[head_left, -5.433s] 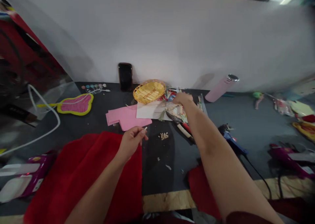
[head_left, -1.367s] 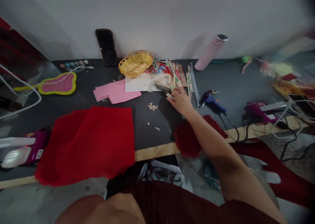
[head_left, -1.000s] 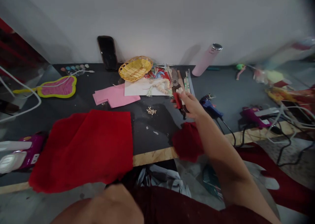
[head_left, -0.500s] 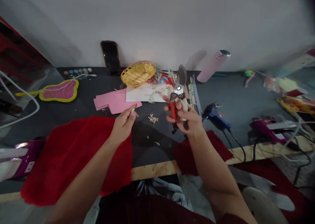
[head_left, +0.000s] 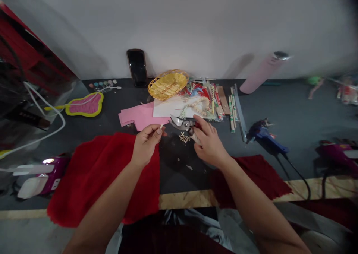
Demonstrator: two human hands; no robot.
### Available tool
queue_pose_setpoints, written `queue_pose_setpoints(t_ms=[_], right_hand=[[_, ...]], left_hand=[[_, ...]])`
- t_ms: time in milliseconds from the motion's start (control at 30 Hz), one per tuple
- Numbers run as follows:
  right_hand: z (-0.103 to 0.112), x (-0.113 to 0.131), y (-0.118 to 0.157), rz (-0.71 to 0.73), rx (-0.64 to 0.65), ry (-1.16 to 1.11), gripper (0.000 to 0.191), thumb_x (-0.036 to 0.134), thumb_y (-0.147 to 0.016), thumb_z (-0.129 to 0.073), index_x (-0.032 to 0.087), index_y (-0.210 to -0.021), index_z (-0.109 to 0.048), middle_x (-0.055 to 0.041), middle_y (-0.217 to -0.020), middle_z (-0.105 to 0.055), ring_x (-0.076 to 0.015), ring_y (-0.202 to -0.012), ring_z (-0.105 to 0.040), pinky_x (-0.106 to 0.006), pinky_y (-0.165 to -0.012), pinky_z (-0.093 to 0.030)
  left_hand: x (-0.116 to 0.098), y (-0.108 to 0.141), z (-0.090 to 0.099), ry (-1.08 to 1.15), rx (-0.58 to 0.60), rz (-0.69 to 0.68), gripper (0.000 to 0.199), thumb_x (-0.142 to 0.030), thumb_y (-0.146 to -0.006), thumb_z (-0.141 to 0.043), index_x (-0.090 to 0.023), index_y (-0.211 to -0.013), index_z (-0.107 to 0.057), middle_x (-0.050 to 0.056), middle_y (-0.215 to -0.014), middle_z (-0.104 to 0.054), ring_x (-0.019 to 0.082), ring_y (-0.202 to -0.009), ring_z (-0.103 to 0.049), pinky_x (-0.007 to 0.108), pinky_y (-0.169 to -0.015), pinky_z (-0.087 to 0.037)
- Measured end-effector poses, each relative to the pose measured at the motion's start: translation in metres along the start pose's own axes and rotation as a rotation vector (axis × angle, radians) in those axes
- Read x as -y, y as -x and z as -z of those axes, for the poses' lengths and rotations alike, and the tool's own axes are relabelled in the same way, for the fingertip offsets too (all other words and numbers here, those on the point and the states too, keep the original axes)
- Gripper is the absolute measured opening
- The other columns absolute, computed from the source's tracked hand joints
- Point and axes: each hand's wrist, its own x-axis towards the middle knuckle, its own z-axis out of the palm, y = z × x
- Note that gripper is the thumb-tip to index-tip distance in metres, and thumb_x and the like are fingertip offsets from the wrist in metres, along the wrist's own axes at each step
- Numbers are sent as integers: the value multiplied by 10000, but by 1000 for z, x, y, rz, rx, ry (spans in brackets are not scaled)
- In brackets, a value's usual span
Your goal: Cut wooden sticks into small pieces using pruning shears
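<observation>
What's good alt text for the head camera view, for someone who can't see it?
The right hand holds pruning shears above small wooden pieces on a dark tabletop, while the left hand pinches a small pale stick. Pink paper and red cloth lie nearby.

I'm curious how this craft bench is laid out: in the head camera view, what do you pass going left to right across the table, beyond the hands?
Yellow-edged pink mat → pink paper sheets → yellow woven basket → thin wooden sticks → blue hot glue gun → magenta plastic appliance
</observation>
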Motion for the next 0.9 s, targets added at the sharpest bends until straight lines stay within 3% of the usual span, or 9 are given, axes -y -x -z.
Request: queue_pose_setpoints(t_ms=[167, 400, 633, 900], right_hand=[[-1, 11, 2, 2, 83, 99, 512, 106, -673, -489, 150, -1182, -527, -130, -1504, -192, -305, -1172, -386, -469, -957, -347], [-2, 15, 4, -7, 108, 140, 465, 115, -707, -494, 165, -1167, -534, -125, -1514, -166, -304, -1176, -370, -459, -950, -330], [-2, 15, 4, -4, 111, 170, 424, 140, -727, -509, 169, -1149, -536, -136, -1504, -196, -310, -1158, -382, -465, -926, -335], [-3, 16, 5, 15, 128, 136, 424, 133, -732, -489, 170, -1152, -534, -124, -1496, -239, -303, -1162, -384, -445, -879, -370]], left_hand=[[-2, 2, -1, -16, 24, 15, 249, -388, -788, -660, -162, -894, -658, 24, -729, -646, 91, -578, -485, 215, -534, -384], [0, 2, -3, -60, 54, -68, 192, -365, -795, -654, -180, -846, -673, 17, -743, -638, 91, -580, -452, 219, -548, -379], [6, 4, -3, -86, 101, -41, 158, -338, -821, -631, -186, -840, -673, -15, -646, -538, 86, -580, -409, 209, -546, -339], [3, 5, -4, -47, 104, -46, 155, -335, -794, -664, -190, -840, -693, -6, -696, -598, 90, -605, -456, 206, -566, -363]])
